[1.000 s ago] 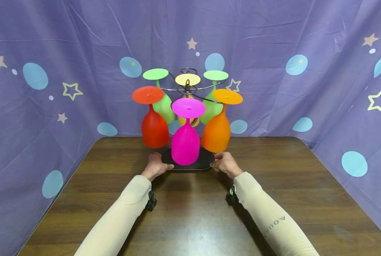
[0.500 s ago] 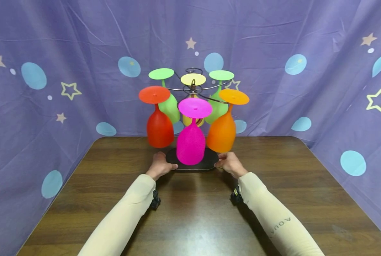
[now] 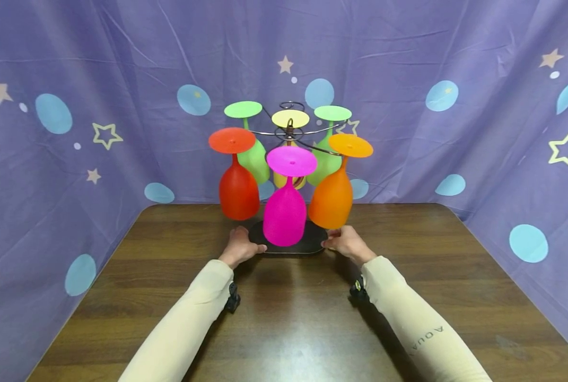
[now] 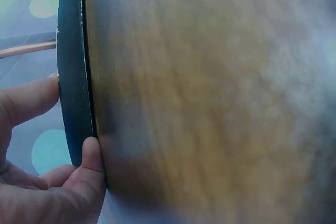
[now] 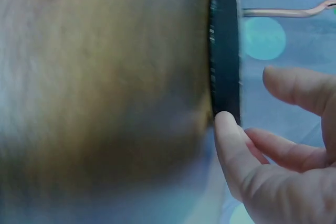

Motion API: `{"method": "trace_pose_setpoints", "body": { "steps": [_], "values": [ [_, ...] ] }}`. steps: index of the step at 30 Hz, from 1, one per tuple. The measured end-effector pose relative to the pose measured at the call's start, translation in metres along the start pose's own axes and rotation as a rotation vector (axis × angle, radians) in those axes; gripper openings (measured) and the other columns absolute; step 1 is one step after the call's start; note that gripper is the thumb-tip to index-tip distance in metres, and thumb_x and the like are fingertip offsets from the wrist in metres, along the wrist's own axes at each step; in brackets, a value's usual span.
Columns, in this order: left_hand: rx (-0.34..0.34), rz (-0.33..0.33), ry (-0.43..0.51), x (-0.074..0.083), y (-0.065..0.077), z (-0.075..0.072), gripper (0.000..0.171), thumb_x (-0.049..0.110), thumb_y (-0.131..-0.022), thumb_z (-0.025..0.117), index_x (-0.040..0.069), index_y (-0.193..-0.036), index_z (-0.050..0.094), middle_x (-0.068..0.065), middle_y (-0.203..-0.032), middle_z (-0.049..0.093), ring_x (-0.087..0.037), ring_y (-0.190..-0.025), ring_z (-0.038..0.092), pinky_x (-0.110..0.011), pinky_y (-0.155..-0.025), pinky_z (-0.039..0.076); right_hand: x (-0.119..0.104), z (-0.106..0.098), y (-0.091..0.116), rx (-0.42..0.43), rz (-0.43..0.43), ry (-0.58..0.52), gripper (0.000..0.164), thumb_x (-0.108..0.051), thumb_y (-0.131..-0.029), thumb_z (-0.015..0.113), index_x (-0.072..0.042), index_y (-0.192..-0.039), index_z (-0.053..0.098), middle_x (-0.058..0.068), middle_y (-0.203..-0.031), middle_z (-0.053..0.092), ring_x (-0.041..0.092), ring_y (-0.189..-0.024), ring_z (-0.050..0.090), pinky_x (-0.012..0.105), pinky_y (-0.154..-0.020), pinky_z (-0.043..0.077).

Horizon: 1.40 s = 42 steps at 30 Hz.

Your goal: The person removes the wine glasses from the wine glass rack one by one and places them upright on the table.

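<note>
A metal wine glass rack [image 3: 289, 134] with a black base [image 3: 312, 243] stands at the far middle of the table. Plastic goblets hang upside down from its arms: a red goblet [image 3: 238, 193], a magenta goblet [image 3: 285, 215] and an orange goblet [image 3: 332, 201] in front, green and yellow ones behind. My left hand [image 3: 239, 247] pinches the base's left end, thumb on the front edge and index fingertip against its top in the left wrist view. At the right end, my right hand [image 3: 349, 244] has its thumb on the base's edge [image 5: 226, 51], while the index finger stands off it.
The brown wooden table [image 3: 284, 318] spreads out in front of the rack. Close behind its far edge hangs a purple curtain [image 3: 384, 63] with stars and blue dots.
The rack with its goblets has slid a little to the right, both hands moving along with it. In the last half second it barely shifts, while my right hand eases slightly outward.
</note>
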<state>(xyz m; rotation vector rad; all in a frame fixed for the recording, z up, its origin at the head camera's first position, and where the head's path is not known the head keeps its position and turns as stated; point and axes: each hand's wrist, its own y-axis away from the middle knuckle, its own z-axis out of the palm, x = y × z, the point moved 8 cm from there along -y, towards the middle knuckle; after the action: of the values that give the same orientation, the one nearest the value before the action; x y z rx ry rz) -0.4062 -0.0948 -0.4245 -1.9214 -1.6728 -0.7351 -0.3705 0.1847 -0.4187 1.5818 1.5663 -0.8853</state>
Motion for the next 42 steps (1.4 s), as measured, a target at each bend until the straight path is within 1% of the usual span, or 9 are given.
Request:
{"method": "trace_pose_setpoints", "body": {
  "steps": [5,9,12,20,24,29,32,37,42],
  "values": [
    [0.007,0.003,-0.007,-0.001,-0.001,0.0,0.064,0.026,-0.072,0.081,-0.015,-0.111,0.051,-0.031,-0.117,0.049,-0.043,-0.115,0.046,-0.045,-0.101,0.039,-0.017,-0.019,0.007,0.011,-0.055,0.093,0.019,-0.006,-0.081,0.072,-0.003,-0.08,0.053,0.003,-0.071,0.05,0.015,-0.065,0.047,0.027,-0.058,0.04],
    [-0.004,-0.001,-0.004,-0.001,-0.001,0.0,0.067,0.026,-0.072,0.081,-0.016,-0.114,0.05,-0.032,-0.119,0.048,-0.043,-0.117,0.045,-0.045,-0.102,0.038,-0.037,-0.045,0.013,0.033,-0.084,0.219,0.023,-0.011,-0.084,0.069,-0.002,-0.104,0.063,0.012,-0.094,0.067,0.023,-0.084,0.061,0.035,-0.074,0.05],
    [-0.016,-0.014,0.009,-0.002,0.0,0.0,0.069,0.026,-0.073,0.08,-0.016,-0.117,0.048,-0.033,-0.122,0.046,-0.043,-0.119,0.043,-0.045,-0.103,0.037,-0.057,-0.069,0.018,0.064,-0.11,0.276,0.033,-0.017,-0.087,0.067,-0.003,-0.117,0.062,0.016,-0.11,0.067,0.029,-0.099,0.063,0.042,-0.084,0.051],
    [-0.021,-0.018,0.005,-0.002,0.0,-0.001,0.068,0.026,-0.073,0.08,-0.016,-0.117,0.048,-0.032,-0.12,0.046,-0.043,-0.118,0.043,-0.046,-0.103,0.037,-0.121,-0.126,0.043,0.258,-0.255,0.332,0.041,-0.022,-0.089,0.065,0.0,-0.123,0.057,0.019,-0.115,0.063,0.033,-0.104,0.061,0.047,-0.087,0.05],
    [-0.02,-0.013,0.008,-0.001,0.0,0.0,0.067,0.026,-0.074,0.08,-0.015,-0.117,0.049,-0.03,-0.119,0.047,-0.041,-0.118,0.043,-0.046,-0.103,0.037,-0.155,-0.142,0.059,0.397,-0.45,0.343,0.033,-0.009,-0.086,0.064,0.001,-0.117,0.06,0.017,-0.107,0.063,0.031,-0.099,0.063,0.044,-0.087,0.051],
    [-0.02,-0.013,0.022,-0.002,-0.001,0.001,0.068,0.025,-0.074,0.08,-0.016,-0.118,0.048,-0.03,-0.12,0.046,-0.041,-0.118,0.042,-0.046,-0.103,0.037,-0.204,-0.142,0.094,0.57,-0.942,0.506,0.035,0.002,-0.079,0.062,0.006,-0.113,0.06,0.019,-0.102,0.06,0.03,-0.094,0.059,0.038,-0.087,0.048],
    [-0.018,-0.011,0.026,-0.002,-0.001,0.001,0.068,0.025,-0.073,0.081,-0.016,-0.117,0.048,-0.03,-0.119,0.047,-0.041,-0.117,0.042,-0.046,-0.103,0.037,-0.225,-0.133,0.112,0.591,-1.171,0.579,0.039,0.005,-0.077,0.063,0.007,-0.115,0.058,0.022,-0.107,0.059,0.034,-0.097,0.056,0.039,-0.09,0.046],
    [-0.02,-0.015,0.023,-0.002,0.0,0.001,0.069,0.025,-0.073,0.081,-0.016,-0.118,0.048,-0.03,-0.12,0.047,-0.041,-0.118,0.042,-0.046,-0.103,0.036,-0.243,-0.119,0.122,0.538,-1.311,0.652,0.038,0.009,-0.077,0.063,0.006,-0.114,0.06,0.021,-0.108,0.059,0.037,-0.099,0.055,0.041,-0.09,0.047],
    [-0.027,-0.019,0.037,-0.002,0.0,0.001,0.073,0.026,-0.074,0.08,-0.016,-0.122,0.045,-0.032,-0.124,0.044,-0.042,-0.121,0.041,-0.046,-0.105,0.035,-0.247,-0.113,0.127,0.577,-1.381,0.677,0.025,0.01,-0.081,0.059,0.007,-0.105,0.064,0.02,-0.1,0.061,0.036,-0.091,0.056,0.043,-0.082,0.051]
  ]
}}
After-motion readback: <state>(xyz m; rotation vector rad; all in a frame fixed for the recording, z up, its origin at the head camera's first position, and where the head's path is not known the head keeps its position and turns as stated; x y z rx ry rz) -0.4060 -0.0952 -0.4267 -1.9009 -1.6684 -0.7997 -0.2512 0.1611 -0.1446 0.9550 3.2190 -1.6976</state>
